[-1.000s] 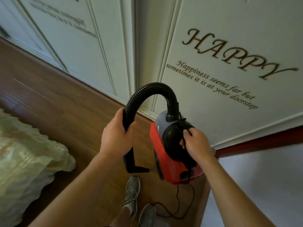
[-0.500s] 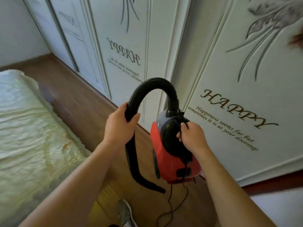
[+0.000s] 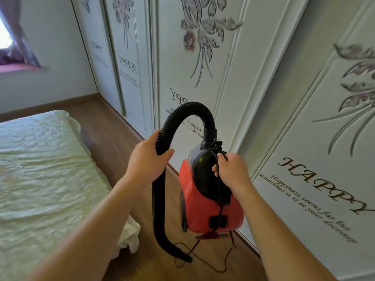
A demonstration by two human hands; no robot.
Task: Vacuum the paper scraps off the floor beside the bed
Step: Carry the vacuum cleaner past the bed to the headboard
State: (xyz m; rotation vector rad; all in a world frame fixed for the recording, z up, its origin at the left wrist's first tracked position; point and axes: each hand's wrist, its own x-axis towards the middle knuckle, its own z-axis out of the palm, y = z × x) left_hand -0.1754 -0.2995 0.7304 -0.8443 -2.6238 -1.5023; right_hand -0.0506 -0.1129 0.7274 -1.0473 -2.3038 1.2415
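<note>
my left hand point(image 3: 149, 159) curls round the ribbed black hose point(image 3: 188, 109); my right hand point(image 3: 232, 172) grips the top of the glossy red vacuum point(image 3: 203, 213), which hangs upright over the wood floor point(image 3: 105, 122) beside the bed point(image 3: 40, 169). the hose arches over, then runs down, tip pointing right.

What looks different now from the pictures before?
The view tipped up, so the shoes dropped out of sight and more of the pale yellow bed shows. The nozzle of the black ribbed hose hangs further below the left hand. Unchanged: that hand grips the hose, and the right hand holds the red vacuum cleaner.
</note>
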